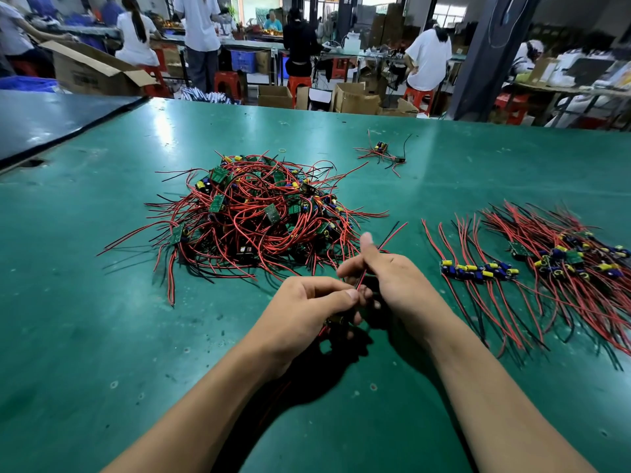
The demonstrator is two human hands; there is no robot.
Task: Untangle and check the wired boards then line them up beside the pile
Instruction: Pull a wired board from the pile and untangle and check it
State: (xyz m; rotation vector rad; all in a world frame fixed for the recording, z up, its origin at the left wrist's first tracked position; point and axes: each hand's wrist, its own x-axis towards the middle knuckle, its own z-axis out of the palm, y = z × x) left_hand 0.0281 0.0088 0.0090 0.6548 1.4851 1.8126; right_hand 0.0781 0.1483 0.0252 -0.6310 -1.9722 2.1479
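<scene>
These things weigh next to nothing, so the trouble isn't lifting, it's snagging. One board (pixel 336 321) is up off the surface (pixel 102 319) right in front of the person, just this side of the pile (pixel 256 213). It's mostly tucked under the left hand (pixel 307 305), and its red and black wires (pixel 392 233) poke out past the right hand (pixel 396 285). The left grip is thumb pressed against fingertips, pinching the wires close to the board. The right grip is fingers curled round the same wires further along, thumb sticking up. The wires look thin and floppy with a bit of spring, so I'd guess they loop round anything nearby. The board is the stiff part, and the solder joints and the little yellow and blue parts are what I'd worry about snapping. I'd hold it by the board edge or the wire right at its root and slide along, not yank. The finished row (pixel 478 270) sits to the right, with a bigger heap (pixel 580 257) beyond it that runs off the frame edge. Hard to say: whether the board in hand has any fault, how many boards are buried in the pile, and what's in the small bunch (pixel 380 151) further back.
</scene>
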